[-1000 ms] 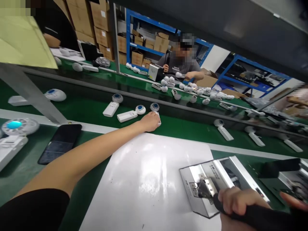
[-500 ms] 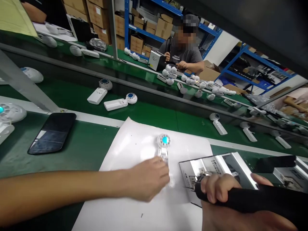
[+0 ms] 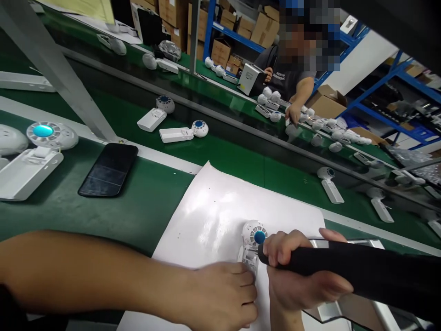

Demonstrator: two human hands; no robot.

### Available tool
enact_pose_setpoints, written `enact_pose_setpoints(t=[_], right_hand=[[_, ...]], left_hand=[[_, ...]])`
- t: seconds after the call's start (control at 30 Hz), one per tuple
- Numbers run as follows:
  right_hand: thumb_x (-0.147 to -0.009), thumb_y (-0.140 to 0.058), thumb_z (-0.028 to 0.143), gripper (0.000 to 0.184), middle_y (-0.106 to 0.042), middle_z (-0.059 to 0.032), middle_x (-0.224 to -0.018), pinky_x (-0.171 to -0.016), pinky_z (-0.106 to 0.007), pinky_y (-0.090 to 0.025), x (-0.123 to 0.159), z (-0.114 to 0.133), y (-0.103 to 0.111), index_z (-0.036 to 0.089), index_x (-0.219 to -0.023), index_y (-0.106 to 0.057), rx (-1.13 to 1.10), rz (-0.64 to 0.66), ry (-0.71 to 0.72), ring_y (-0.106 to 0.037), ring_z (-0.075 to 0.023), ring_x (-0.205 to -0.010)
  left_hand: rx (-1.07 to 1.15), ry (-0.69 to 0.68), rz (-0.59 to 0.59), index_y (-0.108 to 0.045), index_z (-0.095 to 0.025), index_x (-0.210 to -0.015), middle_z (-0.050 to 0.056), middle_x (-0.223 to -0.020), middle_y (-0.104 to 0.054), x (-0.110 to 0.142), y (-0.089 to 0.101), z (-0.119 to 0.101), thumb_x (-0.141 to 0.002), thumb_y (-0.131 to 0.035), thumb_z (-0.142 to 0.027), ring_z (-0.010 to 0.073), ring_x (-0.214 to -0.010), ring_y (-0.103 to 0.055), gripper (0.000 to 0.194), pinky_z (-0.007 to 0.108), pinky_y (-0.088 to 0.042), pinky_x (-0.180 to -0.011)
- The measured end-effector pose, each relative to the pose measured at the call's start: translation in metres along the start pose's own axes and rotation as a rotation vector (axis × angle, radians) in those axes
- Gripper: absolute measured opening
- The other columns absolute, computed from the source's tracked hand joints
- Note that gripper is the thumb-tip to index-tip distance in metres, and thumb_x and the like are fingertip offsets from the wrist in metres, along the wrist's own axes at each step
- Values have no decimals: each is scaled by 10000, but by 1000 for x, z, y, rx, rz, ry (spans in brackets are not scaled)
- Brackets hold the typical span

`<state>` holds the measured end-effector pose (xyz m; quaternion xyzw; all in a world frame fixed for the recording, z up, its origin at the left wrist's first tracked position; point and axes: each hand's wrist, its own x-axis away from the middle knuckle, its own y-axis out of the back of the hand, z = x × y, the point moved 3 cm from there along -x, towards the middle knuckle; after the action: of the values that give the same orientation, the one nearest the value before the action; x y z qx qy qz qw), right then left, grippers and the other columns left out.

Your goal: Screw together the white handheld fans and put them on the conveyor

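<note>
A small white handheld fan (image 3: 251, 239) with a blue centre lies on the white sheet (image 3: 213, 216) in front of me. My left hand (image 3: 220, 296) is closed around the fan's handle, pinning it to the sheet. My right hand (image 3: 292, 276) is wrapped round a black tool handle (image 3: 347, 271), and the tool's tip meets the fan's head. A silver metal box (image 3: 347, 317) sits mostly hidden under my right hand and the tool.
A black phone (image 3: 108, 169) lies on the green bench at left, next to a white fan (image 3: 32, 156) with a lit blue centre. More white fans (image 3: 179, 133) ride the green conveyor. A person across the belt handles fans (image 3: 292, 112). A metal post (image 3: 58, 73) slants at left.
My left hand brought a fan from the conveyor onto the white sheet and slid it toward me. My right hand moved the black tool leftward onto the fan's head.
</note>
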<state>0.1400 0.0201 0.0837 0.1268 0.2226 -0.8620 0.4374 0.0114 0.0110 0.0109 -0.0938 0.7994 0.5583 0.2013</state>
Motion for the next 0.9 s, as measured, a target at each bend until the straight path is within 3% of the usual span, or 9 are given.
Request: enact_pose_setpoints(t=[0.23,0.4,0.57,0.67,0.77,0.83,0.9], right_hand=[[-880,-677,717,499,-509,129,-540,-418,-272,-416,5,-17,-12,327,-1123,-481,2,45,-24,-390,-115,-375],[-896,-678,664,454,-509,129,-547,-413,-272,-408,9,-21,-14,319,-1132,-499,4,57,-23,-380,-111,-376],[-906,-599,772,557,-552,102,-588,-472,-325,-473,4,4,7,350,-1260,-521,1,16,47,-413,-131,-424],[-935,-584,735,522,-562,84,-596,-479,-334,-484,-1,26,23,342,-1274,-531,49,-53,61,-434,-142,-444],[-918,-687,560,417,-575,81,-600,-426,-321,-457,0,33,33,308,-1206,-521,126,-101,-49,-466,-153,-406],[-867,-758,489,444,-599,71,-639,-430,-316,-452,4,27,40,278,-1179,-524,283,-175,-156,-506,-157,-410],[-849,-783,519,479,-623,52,-694,-468,-311,-459,10,17,44,255,-1176,-553,454,-222,-287,-542,-151,-460]], left_hand=[[39,2,4,-681,-183,-917,67,-921,-685,1,0,1,-972,-667,-301,247,-914,-602,132,410,-473,-952],[56,-5,-9,-662,-181,-910,59,-918,-666,1,-2,1,-954,-655,-286,247,-915,-604,114,425,-460,-1002],[40,-36,-22,-686,-167,-891,59,-851,-637,2,1,2,-947,-665,-279,244,-858,-573,127,399,-479,-936],[57,-32,-62,-662,-173,-734,49,-762,-579,5,15,7,-965,-684,-440,225,-782,-526,354,390,-484,-873],[-5,183,-88,-646,-171,-730,56,-804,-586,3,38,21,-989,-662,-543,235,-802,-532,453,409,-477,-818],[-29,478,-6,-679,-157,-936,76,-952,-637,-1,48,37,-956,-719,-530,263,-877,-570,376,421,-485,-800],[-3,703,122,-652,-143,-1103,92,-1047,-653,-6,51,51,-868,-809,-510,290,-920,-600,463,435,-506,-796]])
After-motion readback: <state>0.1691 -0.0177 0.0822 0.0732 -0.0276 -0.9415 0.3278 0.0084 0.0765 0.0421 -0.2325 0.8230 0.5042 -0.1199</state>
